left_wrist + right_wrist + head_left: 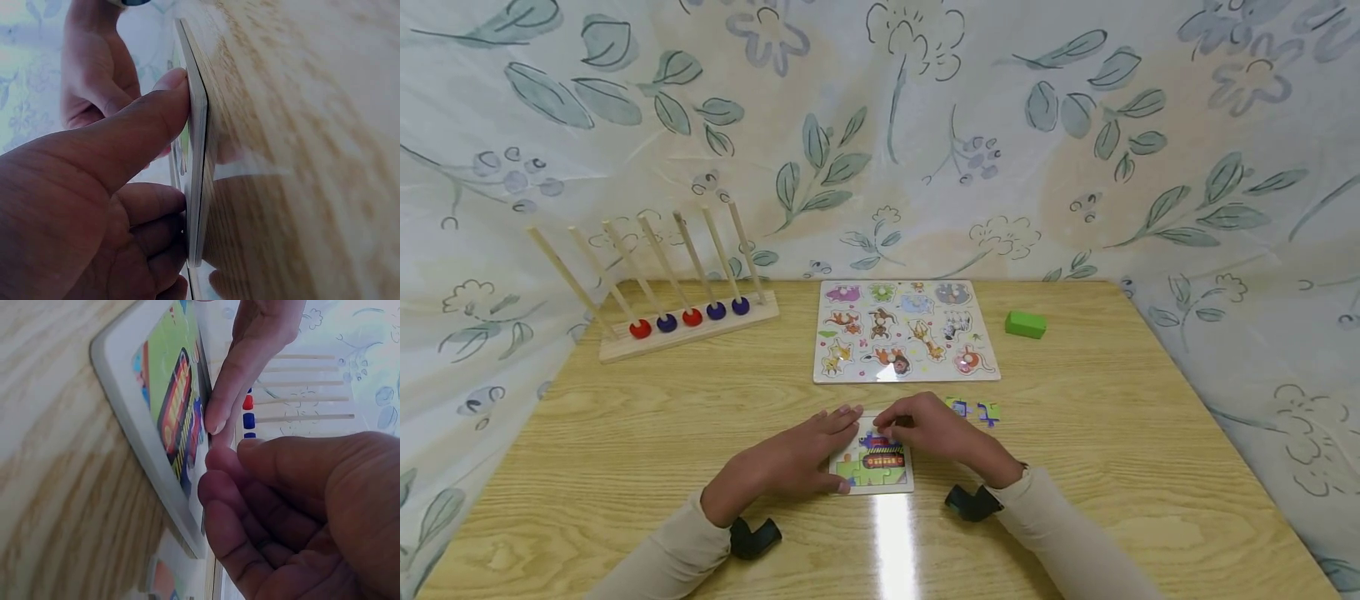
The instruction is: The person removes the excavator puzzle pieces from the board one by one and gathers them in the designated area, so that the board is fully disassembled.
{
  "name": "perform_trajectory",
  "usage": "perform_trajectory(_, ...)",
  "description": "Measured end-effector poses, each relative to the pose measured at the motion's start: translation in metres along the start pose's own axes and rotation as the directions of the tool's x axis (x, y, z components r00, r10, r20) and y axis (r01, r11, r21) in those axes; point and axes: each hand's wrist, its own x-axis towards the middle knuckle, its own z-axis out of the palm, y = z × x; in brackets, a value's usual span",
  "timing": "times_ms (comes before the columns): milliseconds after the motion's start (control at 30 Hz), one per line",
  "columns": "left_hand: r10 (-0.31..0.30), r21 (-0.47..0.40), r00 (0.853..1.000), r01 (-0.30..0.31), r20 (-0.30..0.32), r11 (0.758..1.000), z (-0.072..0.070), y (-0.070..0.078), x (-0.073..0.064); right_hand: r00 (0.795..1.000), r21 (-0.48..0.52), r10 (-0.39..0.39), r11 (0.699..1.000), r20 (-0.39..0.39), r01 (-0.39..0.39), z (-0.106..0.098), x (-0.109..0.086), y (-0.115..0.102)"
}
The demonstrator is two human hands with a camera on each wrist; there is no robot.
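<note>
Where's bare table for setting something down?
Bare table lies right of the green block and loose pieces, and between bead stand and left hand. Crowded: around the small puzzle, with that hand, the right hand and the animal board nearby.

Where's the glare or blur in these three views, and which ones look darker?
Head view: brightest, with a glare streak on the table below the small puzzle and a smaller glint on the animal board; left wrist view: darker, the left hand mirrored in the glossy table, its grain soft; right wrist view: also darker, table grain blurred.
</note>
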Motion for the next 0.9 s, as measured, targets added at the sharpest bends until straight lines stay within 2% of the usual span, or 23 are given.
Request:
perform_trajectory(267, -0.005, -0.001, 1.0, 0.005, -0.001, 1.0, 0.0005, 0.0007, 0.001, 0.999, 0.027, 0.034, 0.999, 0.015, -0.034, 0.0024, 0.0013, -0.0022)
perform_trajectory(467, -0.018, 0.001, 1.0, 0.018, 0.003, 1.0, 0.0011, 0.0025, 0.0007, 0.999, 0.02, 0.03, 0.999, 0.023, -0.031, 0.0039, 0.0003, -0.0026)
perform_trajectory(900, -0.006, -0.01, 1.0, 0.006, -0.007, 1.0, 0.0007, 0.0032, -0.0006, 0.998, -0.001, 0.021, 1.0, 0.051, -0.021, 0.0038, -0.0018, -0.0055)
